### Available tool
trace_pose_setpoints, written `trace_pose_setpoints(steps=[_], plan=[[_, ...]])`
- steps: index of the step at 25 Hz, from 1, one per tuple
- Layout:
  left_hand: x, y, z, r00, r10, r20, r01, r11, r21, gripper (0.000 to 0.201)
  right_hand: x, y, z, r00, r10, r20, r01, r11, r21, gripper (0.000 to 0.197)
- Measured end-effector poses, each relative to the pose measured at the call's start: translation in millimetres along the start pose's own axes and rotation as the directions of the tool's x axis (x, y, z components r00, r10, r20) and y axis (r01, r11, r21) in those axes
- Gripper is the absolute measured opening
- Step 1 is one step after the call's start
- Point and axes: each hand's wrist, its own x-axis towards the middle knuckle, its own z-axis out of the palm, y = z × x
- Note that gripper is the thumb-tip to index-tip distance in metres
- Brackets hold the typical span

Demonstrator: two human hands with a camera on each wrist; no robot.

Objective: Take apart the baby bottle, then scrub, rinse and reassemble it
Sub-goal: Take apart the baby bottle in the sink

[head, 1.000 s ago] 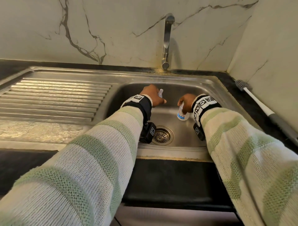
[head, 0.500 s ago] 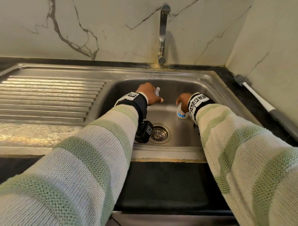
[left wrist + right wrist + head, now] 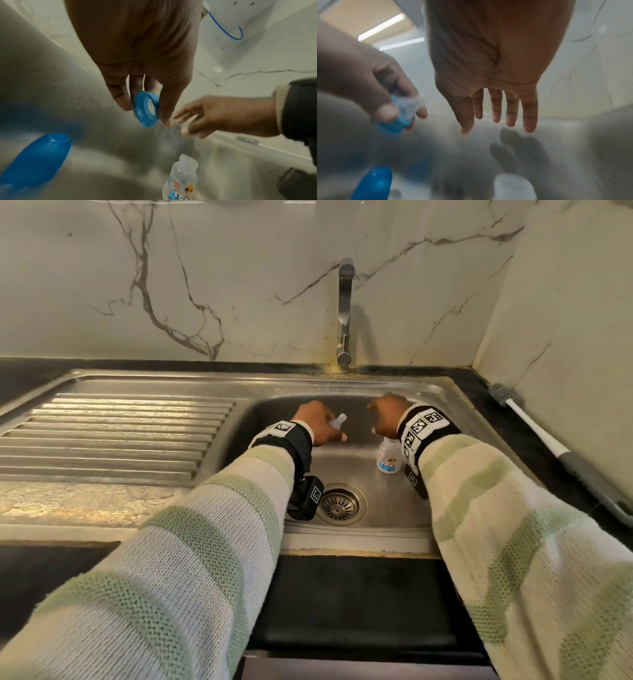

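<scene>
The bottle body stands upright and neckless on the floor of the sink, directly beneath the right hand, whose fingers are spread straight and released, holding nothing. Left of the bottle, the left hand pinches the blue collar ring with the clear teat still seated in it, teat tip pointing toward the right hand. Pulling the teat free looks like the right hand's job; the blue cap lies on its side farther left.

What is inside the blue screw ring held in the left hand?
The blue ring, pinched by the left hand, shows threads and a pale teat base inside. In the head view the clear teat pokes out beyond the hand; the hand covers where teat meets ring.
</scene>
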Motion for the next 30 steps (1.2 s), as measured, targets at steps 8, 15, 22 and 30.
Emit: trace_pose_setpoints(steps=[8,15,22,30], plan=[[-18.2,18.6,-9.7,0.97,0.216,-0.11,-0.225,0.971,-0.081,0.064,-53.7,-31.0,-39.8,0.979,-0.191,-0.075,0.203,0.852,0.482,0.018],[-18.0,12.3,-12.7,0.959,0.242,-0.149,-0.257,0.962,-0.091,0.067,-64.0,-38.6,-42.6,0.985,-0.123,-0.123,0.174,0.707,0.685,0.012],[-15.0,9.6,-14.6,0.937,0.323,-0.136,-0.339,0.934,-0.112,0.048,-54.4,-34.6,-40.7,0.972,-0.166,-0.167,0.235,0.735,0.636,0.013],[-13.4,-0.1,-26.5,0.923,0.385,-0.004,-0.374,0.895,-0.244,0.027,-54.1,-33.0,-39.3,0.962,-0.2,-0.186,0.273,0.72,0.638,0.011]])
